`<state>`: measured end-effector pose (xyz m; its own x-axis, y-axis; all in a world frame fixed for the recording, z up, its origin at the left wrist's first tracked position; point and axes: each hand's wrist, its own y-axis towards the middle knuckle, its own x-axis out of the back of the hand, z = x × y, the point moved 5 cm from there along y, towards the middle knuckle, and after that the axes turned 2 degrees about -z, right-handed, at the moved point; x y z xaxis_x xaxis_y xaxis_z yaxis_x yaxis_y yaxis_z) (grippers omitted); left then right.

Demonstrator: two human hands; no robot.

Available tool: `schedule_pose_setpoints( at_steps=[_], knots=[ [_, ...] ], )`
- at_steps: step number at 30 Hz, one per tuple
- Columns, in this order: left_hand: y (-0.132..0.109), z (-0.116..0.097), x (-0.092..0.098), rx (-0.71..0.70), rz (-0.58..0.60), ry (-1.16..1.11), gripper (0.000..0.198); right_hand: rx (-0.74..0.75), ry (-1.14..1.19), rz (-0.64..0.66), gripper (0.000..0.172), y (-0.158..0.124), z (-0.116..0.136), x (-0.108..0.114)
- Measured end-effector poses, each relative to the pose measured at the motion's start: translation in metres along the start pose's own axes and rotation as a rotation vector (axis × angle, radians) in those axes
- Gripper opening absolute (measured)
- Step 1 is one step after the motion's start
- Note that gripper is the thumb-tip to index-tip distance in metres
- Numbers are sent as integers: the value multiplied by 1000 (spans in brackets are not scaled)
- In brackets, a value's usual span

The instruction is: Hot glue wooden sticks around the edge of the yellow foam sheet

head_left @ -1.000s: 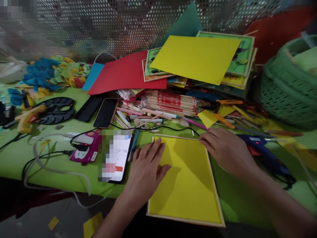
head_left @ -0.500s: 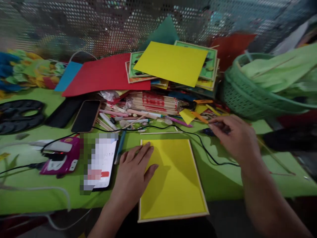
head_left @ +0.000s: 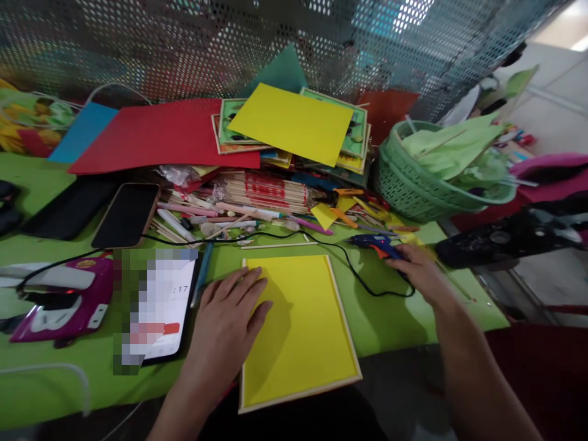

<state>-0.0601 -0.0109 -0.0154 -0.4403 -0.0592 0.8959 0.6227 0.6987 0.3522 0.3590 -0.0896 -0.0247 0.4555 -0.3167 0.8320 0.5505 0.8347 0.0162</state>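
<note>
My left hand (head_left: 229, 315) lies flat, fingers stretched, over the left part of a yellow sheet (head_left: 298, 331). Thin wooden sticks line the sheet's left, right and near edges. A loose wooden stick (head_left: 278, 246) lies on the table just beyond its far edge. To the right, my right hand (head_left: 416, 269) has its fingers closed around the handle of a blue glue gun (head_left: 373, 241) with an orange trigger. The gun's nozzle points left, and its black cord (head_left: 356, 272) loops below it.
A lit phone (head_left: 168, 334) and a purple power strip (head_left: 94, 300) are at left, near a dark phone (head_left: 126, 214). Behind lie pens, bundled sticks (head_left: 264, 190), red paper (head_left: 160, 135) and a yellow sheet (head_left: 294, 122). A green basket (head_left: 408, 177) stands at right.
My right hand has moved from beside the orange-handled item to the glue gun's handle and closed on it. The view has shifted right. My left hand stays on the sheet.
</note>
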Motion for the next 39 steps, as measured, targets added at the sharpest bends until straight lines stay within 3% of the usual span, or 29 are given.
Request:
schedule_pose_setpoints(
  at_steps=[4,9,10,13,15,18,23,27,32,39],
  knots=[
    [0,1,-2,17,-6,-20,30,-31,316,-13,19,-8,29,17],
    [-1,1,-5,29,-1,-30,29,-40,715,-428,42,-26,61,54],
    [-1,1,-5,31,8,-26,30,-38,765,-390,41,-26,65,54],
    [-3,0,-5,33,34,-34,32,-78,806,42,25,-26,75,37],
    [-6,-2,-3,26,35,-44,35,-84,802,170,25,-29,80,30],
    [-13,-5,2,20,4,-51,38,-60,797,148,28,-30,89,23],
    [-23,-7,7,73,-5,-125,34,-82,698,374,25,-33,111,-14],
    [-25,-7,4,100,29,-168,34,-71,731,443,28,-34,134,-43],
    [-27,-5,1,128,43,-191,33,-24,666,646,36,-38,163,-78],
    [-27,-5,-1,126,51,-213,35,20,521,601,36,-42,178,-93]
  ],
)
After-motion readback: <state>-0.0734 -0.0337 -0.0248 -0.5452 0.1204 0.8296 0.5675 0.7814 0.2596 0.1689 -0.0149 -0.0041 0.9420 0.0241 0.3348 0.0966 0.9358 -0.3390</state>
